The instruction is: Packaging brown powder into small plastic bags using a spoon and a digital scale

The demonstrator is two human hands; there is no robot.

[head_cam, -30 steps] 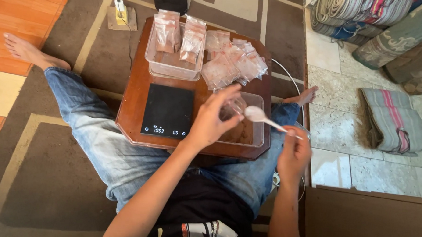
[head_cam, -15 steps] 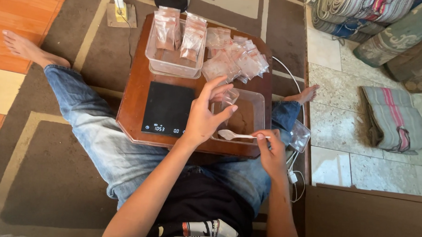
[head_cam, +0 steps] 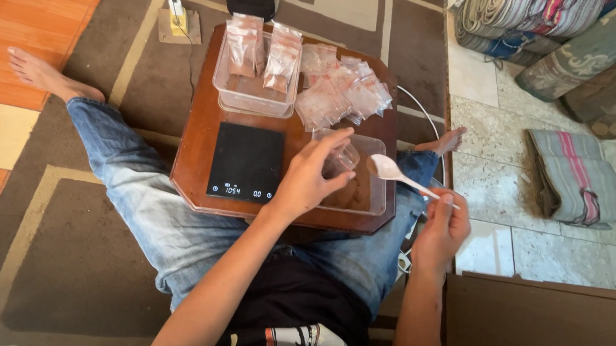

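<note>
Our left hand pinches a light, floppy bag by its mouth; right hand clamps the spoon handle

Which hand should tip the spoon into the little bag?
Probably the right hand. It already holds the white spoon by its handle, with the bowl raised beside the small clear bag. The left hand is busy holding that bag over the clear tub.

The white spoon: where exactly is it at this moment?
In the head view, the white spoon is held by the right hand, bowl over the clear tub, beside the left hand.
</note>
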